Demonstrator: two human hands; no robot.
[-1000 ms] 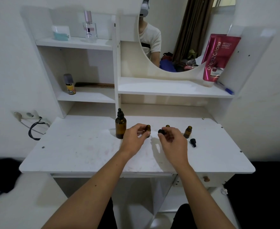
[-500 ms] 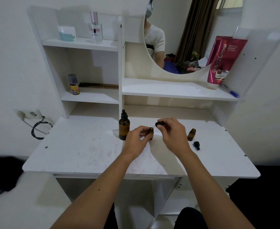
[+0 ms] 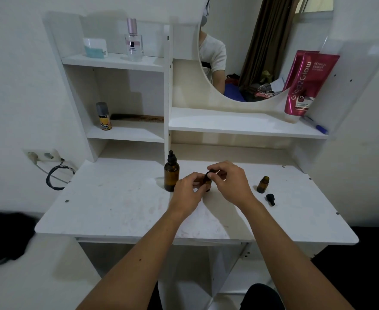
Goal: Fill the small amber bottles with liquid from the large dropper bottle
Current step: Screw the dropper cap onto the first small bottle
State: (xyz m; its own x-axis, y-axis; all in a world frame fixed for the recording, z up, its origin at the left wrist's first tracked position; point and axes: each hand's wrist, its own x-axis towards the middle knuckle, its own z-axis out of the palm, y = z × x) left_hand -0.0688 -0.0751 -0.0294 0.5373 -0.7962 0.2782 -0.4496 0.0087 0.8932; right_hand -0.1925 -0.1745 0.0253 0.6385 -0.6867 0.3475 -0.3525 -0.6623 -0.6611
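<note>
Right, hands: left hand (image 3: 187, 190) grips a small bottle (image 3: 207, 180) by the body, fingers curled round it; right hand (image 3: 229, 182) pinches the black cap (image 3: 211, 172) at its top w/ thumb + fingertips.
Small bottle: upright, mid-desk, mostly hidden btwn both hands; only neck + a strip of amber show.
Big bottle (image 3: 171, 175): amber, black dropper top on, upright just left of left hand, not touched.
2nd small bottle (image 3: 263, 185): open, no cap, upright to the right of right hand, apart from it.
Loose dropper (image 3: 270, 199): black, lying on desk just in front-right of 2nd small bottle.
In the way: hands cover the held bottle's base; can't tell if it sits on the desk or is lifted.
Desk (image 3: 117, 211): white top, scuffed w/ faint pinkish marks; screw heads near edges.
Shelves: top left holds a white jar (image 3: 95, 47) + perfume (image 3: 134, 40); mid left a small spray can (image 3: 103, 116) + comb (image 3: 139, 118); right shelf a pink tube (image 3: 304, 85) leaning on the side panel, blue pen (image 3: 316, 125) next to it.
Mirror (image 3: 262, 41): round, shows person in white tee, brown curtain, clutter behind.
Room: white walls; socket (image 3: 42, 155) on left wall w/ coiled black cable (image 3: 57, 176) under it; dark cloth (image 3: 5, 233) low left.
</note>
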